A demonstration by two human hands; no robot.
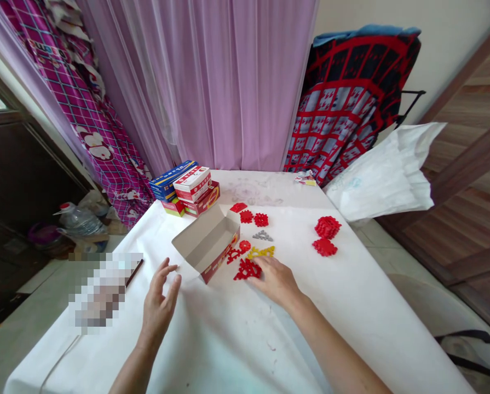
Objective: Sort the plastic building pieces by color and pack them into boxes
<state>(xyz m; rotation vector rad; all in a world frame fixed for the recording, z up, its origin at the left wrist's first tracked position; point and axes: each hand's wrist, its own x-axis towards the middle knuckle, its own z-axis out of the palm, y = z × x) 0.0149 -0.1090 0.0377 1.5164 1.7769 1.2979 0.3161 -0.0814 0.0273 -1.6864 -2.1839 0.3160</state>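
Note:
My left hand [161, 295] hovers above the white table, left of an open cardboard box [220, 264]. Its fingers are apart and hold nothing. The box lies with its grey inside showing and its red printed side facing me. To the right of it, my right hand [278, 280] has thumb and fingers at the right edge of a red openwork plastic piece [246, 269], seemingly gripping it; the fingertips are partly hidden. Close by lie a yellow piece [263, 251], a smaller red piece [234, 254], a red round piece [245, 245] and a grey triangular piece [263, 235].
Stacked boxes [192, 185] stand at the back left. More red pieces [261, 219] lie behind the grey one, and red stacks [327, 227] sit farther right. A blurred-out object [101, 295] with a cable is at the left edge. A white bag [386, 169] stands beyond the right edge.

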